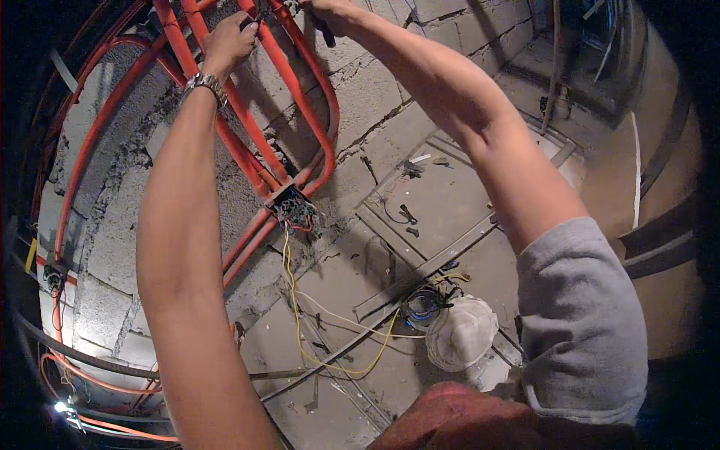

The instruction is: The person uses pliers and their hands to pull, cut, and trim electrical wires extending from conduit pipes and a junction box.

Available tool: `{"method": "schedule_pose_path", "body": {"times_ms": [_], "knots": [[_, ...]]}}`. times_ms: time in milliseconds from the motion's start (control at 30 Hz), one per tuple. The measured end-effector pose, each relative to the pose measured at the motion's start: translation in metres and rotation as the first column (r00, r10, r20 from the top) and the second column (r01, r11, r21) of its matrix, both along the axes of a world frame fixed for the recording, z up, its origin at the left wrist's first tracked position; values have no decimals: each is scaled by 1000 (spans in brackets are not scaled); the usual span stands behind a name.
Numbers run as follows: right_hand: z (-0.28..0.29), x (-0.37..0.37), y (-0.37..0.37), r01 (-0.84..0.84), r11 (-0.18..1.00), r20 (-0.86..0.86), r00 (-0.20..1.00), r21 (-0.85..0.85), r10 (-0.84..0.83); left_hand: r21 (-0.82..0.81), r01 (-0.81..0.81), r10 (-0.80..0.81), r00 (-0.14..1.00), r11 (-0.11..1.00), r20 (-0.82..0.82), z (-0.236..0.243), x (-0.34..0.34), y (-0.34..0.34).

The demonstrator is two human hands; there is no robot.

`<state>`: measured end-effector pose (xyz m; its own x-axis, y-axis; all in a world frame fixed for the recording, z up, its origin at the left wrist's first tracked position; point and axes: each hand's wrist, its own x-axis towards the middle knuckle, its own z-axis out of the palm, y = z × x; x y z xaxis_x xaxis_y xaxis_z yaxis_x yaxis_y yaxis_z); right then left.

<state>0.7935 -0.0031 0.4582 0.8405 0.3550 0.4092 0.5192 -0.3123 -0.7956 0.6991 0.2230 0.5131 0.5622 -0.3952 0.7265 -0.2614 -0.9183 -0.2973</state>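
Both my arms reach up to the top of the view, along a block wall with red conduits [289, 82]. My left hand [230, 45], with a metal watch at its wrist, is closed on something small and dark beside the conduits. Close by on its right, my right hand [335, 15] is closed, and a dark handle [328, 34] sticks out below it; the upper edge cuts off the rest. Lower down, the conduits meet an open junction box [292, 206] crowded with wire ends. Yellow wire [300, 337] and a paler wire [352, 324] trail from it.
Metal profiles [420, 274] lie across the floor among dark scraps. A wire coil [424, 304] sits beside a whitish rounded sack-like thing [463, 334]. A second wire-filled box [54, 277] is at the left, above a bright lamp [61, 407]. Brown panels [607, 150] stand at the right.
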Motion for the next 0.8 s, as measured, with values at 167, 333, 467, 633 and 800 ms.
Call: {"method": "schedule_pose_path", "body": {"times_ms": [167, 333, 467, 633, 800], "knots": [[45, 38, -45, 119, 617, -227, 969, 778, 100, -88, 45, -45, 999, 995, 2, 5, 0, -38], [97, -13, -51, 263, 861, 387, 809, 436, -443, -44, 102, -101, 995, 994, 14, 8, -3, -14], [124, -41, -31, 224, 820, 415, 774, 526, -478, -56, 88, -88, 996, 995, 0, 2, -4, -4], [125, -60, -42, 154, 881, 333, 886, 446, -324, -26, 36, -35, 998, 999, 57, 4, -1, -14], [124, -61, -54, 200, 916, 390, 858, 348, -335, -69, 44, -45, 999, 997, -8, 0, 1, -21]]}}
